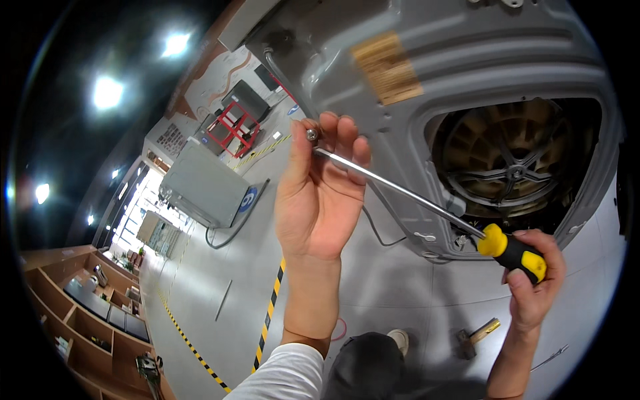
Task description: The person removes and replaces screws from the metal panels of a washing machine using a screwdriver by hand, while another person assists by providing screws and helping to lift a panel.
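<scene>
**Screwdriver and a small screw by the grey machine**

The left hand [320,193] is up near the middle. Its thumb and fingers pinch a small silver screw [311,135] at 11 o'clock from the palm. The tip of the screwdriver [407,195] rests against those fingers. The right hand [533,280], at 4 o'clock, wraps tight around the yellow and black handle. The big grey machine [467,73] fills the top right, with a round drum [513,167] showing in its open back. A tan, striped label [387,67] sits at 12 o'clock. A blue round sticker [248,199] is on a grey box [203,180] at 9 o'clock. A hammer [477,337] lies on the floor at 5 o'clock.
</scene>
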A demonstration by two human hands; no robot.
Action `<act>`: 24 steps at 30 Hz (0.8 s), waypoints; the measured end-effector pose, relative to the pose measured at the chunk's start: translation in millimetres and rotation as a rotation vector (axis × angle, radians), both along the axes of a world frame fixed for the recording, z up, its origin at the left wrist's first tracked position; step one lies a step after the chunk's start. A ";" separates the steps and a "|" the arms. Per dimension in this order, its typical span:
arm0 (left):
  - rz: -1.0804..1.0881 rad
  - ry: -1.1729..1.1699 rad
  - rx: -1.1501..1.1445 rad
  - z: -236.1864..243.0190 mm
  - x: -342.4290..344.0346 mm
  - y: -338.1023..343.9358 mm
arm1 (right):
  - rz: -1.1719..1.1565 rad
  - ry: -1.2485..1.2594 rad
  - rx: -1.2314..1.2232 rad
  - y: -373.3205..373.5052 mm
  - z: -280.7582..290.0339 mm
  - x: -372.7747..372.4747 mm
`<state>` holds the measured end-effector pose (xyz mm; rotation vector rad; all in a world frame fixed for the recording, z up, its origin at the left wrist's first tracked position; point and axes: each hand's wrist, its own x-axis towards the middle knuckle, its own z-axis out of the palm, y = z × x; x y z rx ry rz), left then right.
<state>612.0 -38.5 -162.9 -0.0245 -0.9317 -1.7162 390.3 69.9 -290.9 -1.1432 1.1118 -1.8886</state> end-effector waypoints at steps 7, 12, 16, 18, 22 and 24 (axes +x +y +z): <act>0.067 -0.091 -0.027 6.7 23.5 -23.7 | 0.016 -0.375 -0.072 -23.2 -27.1 72.6; 0.124 -0.154 -0.122 14.0 40.7 -42.1 | -0.009 -0.434 -0.090 -42.1 -23.3 104.5; 0.116 -0.179 -0.127 16.6 53.4 -54.1 | -0.017 -0.430 -0.101 -49.7 -27.2 117.7; 0.093 -0.175 -0.126 18.0 57.0 -58.0 | 0.006 -0.427 -0.111 -53.1 -29.1 119.9; 0.088 -0.176 -0.125 17.2 59.5 -63.7 | 0.017 -0.443 -0.097 -57.8 -30.4 123.3; 0.111 -0.193 -0.128 16.3 60.1 -64.8 | 0.025 -0.442 -0.086 -58.7 -31.1 123.8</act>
